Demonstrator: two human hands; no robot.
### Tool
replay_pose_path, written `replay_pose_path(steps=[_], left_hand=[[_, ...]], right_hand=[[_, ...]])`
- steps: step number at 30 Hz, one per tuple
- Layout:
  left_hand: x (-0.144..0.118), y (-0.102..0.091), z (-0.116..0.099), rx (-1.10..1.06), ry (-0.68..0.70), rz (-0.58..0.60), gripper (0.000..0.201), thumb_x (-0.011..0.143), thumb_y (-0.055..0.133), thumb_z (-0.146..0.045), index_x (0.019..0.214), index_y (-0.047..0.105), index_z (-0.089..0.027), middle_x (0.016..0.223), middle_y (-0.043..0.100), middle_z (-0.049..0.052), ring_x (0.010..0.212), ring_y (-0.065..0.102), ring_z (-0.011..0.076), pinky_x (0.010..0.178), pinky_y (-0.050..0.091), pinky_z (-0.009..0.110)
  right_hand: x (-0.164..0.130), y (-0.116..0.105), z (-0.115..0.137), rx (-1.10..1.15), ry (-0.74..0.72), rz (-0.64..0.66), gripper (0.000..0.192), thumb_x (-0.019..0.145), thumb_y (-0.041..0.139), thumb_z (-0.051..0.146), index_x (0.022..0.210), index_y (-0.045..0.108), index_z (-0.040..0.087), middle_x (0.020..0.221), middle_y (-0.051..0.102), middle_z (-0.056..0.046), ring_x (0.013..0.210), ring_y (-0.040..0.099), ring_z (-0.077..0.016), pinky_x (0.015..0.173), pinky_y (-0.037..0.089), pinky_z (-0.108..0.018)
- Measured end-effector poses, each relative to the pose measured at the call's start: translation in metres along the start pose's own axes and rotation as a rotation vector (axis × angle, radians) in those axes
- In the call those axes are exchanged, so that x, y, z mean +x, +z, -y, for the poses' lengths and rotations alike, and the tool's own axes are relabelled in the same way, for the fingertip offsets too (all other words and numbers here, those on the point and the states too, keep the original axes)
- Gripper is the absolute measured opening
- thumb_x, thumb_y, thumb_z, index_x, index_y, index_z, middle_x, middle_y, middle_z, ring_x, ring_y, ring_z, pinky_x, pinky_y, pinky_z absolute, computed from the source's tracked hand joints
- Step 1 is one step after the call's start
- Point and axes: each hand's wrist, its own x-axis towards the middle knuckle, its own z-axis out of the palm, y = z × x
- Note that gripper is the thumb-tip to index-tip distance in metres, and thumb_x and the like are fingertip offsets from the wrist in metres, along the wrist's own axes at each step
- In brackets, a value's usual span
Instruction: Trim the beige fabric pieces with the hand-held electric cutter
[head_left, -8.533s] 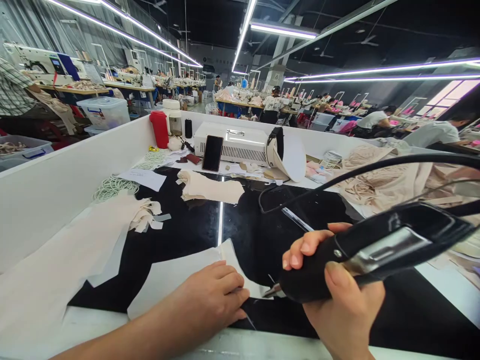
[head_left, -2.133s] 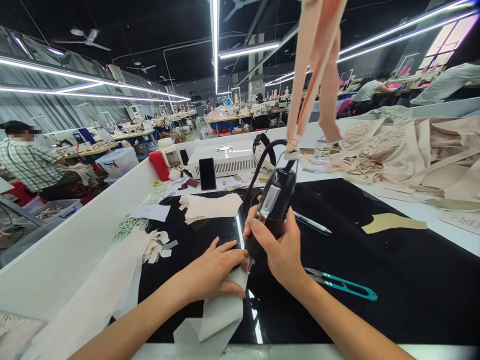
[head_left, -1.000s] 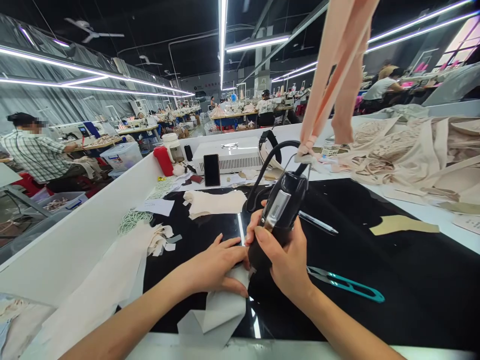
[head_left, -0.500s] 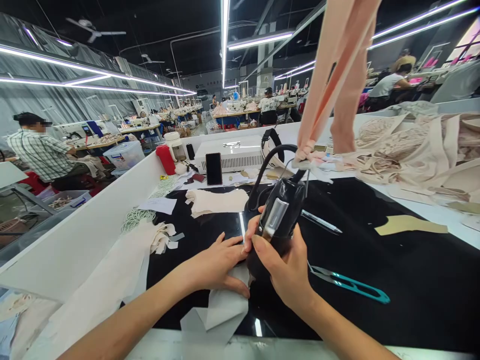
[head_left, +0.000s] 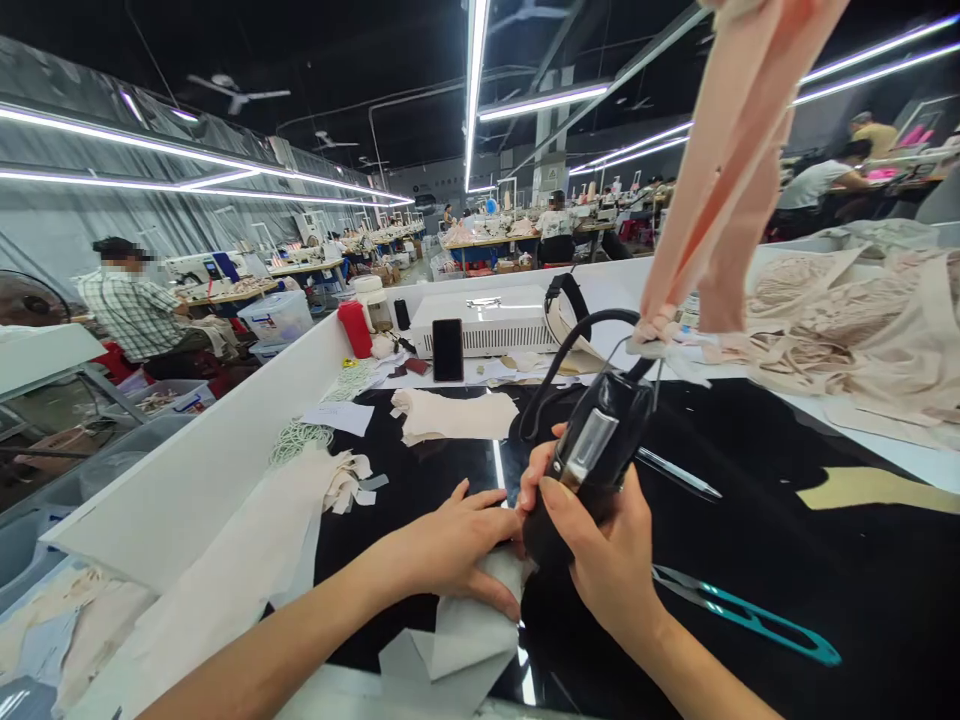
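My right hand (head_left: 607,535) is wrapped around a black corded hand tool (head_left: 596,440) with a shiny silver plate on its near face. The tool's lower end meets the work surface by my left fingertips; its exact tip is hidden. My left hand (head_left: 469,545), fingers spread, presses down on a pale piece of fabric (head_left: 480,615) that hangs toward the front edge. To the right of my right hand lie teal-handled thread snips (head_left: 772,625) and a silver pen (head_left: 679,473). Pink fabric strips (head_left: 709,190) hang from above and are knotted around the tool's cord.
Behind the black work surface (head_left: 720,560) stand a phone (head_left: 448,350) and a white box (head_left: 480,318). A stack of cream pieces (head_left: 457,415) lies at the back. Long pale fabric (head_left: 225,560) covers the left side; beige straps (head_left: 847,300) pile up right. Co-workers sit farther off.
The view has shifted, so everything appears farther right and slightly lower. Both hands, the tool and the fabric keep nearly the same arrangement.
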Motion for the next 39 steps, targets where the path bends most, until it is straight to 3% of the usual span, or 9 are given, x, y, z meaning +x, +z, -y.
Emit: replay_pose_path(steps=[4,7,10,12,15,23,30,34,39], left_hand=[[-0.004,0.006,-0.002,0.090,0.045,-0.092,0.043,0.089,0.090,-0.038,0.121,0.065,-0.024,0.140,0.067,0.009,0.151,0.047,0.0356,0.123,0.020,0.081],[-0.014,0.022,-0.006,0.252,0.025,-0.250,0.052,0.083,0.095,-0.042,0.117,0.063,-0.021,0.141,0.066,0.009,0.138,0.059,0.0307,0.122,0.042,0.058],[-0.026,0.048,-0.010,0.513,-0.024,-0.352,0.035,0.088,0.091,-0.031,0.101,0.061,-0.019,0.107,0.071,0.002,0.098,0.070,0.0210,0.088,0.057,0.032],[-0.032,0.065,-0.010,0.653,-0.007,-0.392,0.026,0.094,0.082,-0.027,0.092,0.057,-0.020,0.089,0.066,-0.001,0.078,0.065,0.0184,0.070,0.053,0.030],[-0.036,0.080,-0.005,0.705,0.048,-0.446,0.023,0.098,0.074,-0.021,0.089,0.052,-0.021,0.083,0.063,-0.002,0.070,0.062,0.0165,0.061,0.046,0.030],[-0.047,0.054,0.001,0.545,0.160,-0.348,0.012,0.110,0.059,-0.014,0.100,0.059,-0.020,0.101,0.073,0.001,0.092,0.071,0.0145,0.088,0.054,0.025],[-0.061,0.045,0.005,0.388,0.175,-0.316,0.013,0.108,0.060,-0.012,0.115,0.064,-0.022,0.124,0.077,0.002,0.123,0.070,0.0177,0.118,0.045,0.032],[-0.062,0.040,0.006,0.315,0.153,-0.324,0.031,0.095,0.064,-0.003,0.121,0.065,-0.019,0.130,0.074,0.006,0.121,0.071,0.0220,0.119,0.047,0.038],[-0.058,0.034,0.003,0.301,0.135,-0.397,0.033,0.094,0.058,0.002,0.121,0.067,-0.016,0.127,0.074,0.009,0.116,0.072,0.0246,0.102,0.059,0.035]], right_hand=[[0.000,-0.005,-0.006,-0.003,0.005,-0.013,0.040,0.086,0.084,0.035,0.119,0.061,0.031,0.089,0.073,0.002,0.069,0.071,-0.0182,0.067,0.064,-0.034],[0.000,-0.007,-0.009,0.006,-0.002,0.003,0.041,0.087,0.084,0.036,0.120,0.060,0.031,0.086,0.073,0.002,0.064,0.069,-0.0174,0.064,0.063,-0.033],[-0.003,-0.007,-0.007,-0.009,-0.003,-0.010,0.041,0.086,0.086,0.036,0.118,0.061,0.029,0.083,0.073,0.001,0.063,0.070,-0.0176,0.062,0.063,-0.032],[-0.006,-0.006,-0.004,-0.032,0.014,-0.034,0.043,0.084,0.087,0.037,0.118,0.062,0.029,0.083,0.073,0.001,0.063,0.070,-0.0178,0.063,0.063,-0.032],[-0.011,-0.005,-0.001,-0.042,0.042,-0.083,0.044,0.083,0.088,0.039,0.117,0.063,0.029,0.085,0.073,0.001,0.063,0.070,-0.0170,0.063,0.062,-0.031],[-0.011,-0.010,0.003,0.004,0.020,-0.014,0.042,0.086,0.086,0.040,0.118,0.061,0.030,0.085,0.070,0.000,0.063,0.069,-0.0192,0.060,0.061,-0.035],[-0.009,-0.009,0.009,-0.004,0.022,-0.030,0.039,0.089,0.085,0.042,0.117,0.061,0.030,0.086,0.068,0.000,0.065,0.067,-0.0183,0.063,0.061,-0.035],[-0.007,-0.015,0.007,-0.005,-0.001,0.016,0.038,0.090,0.084,0.039,0.118,0.061,0.030,0.085,0.069,0.000,0.065,0.068,-0.0189,0.063,0.062,-0.036],[-0.007,-0.018,0.006,-0.001,0.021,0.015,0.038,0.089,0.084,0.037,0.118,0.061,0.030,0.085,0.070,-0.001,0.065,0.069,-0.0196,0.064,0.062,-0.037]])
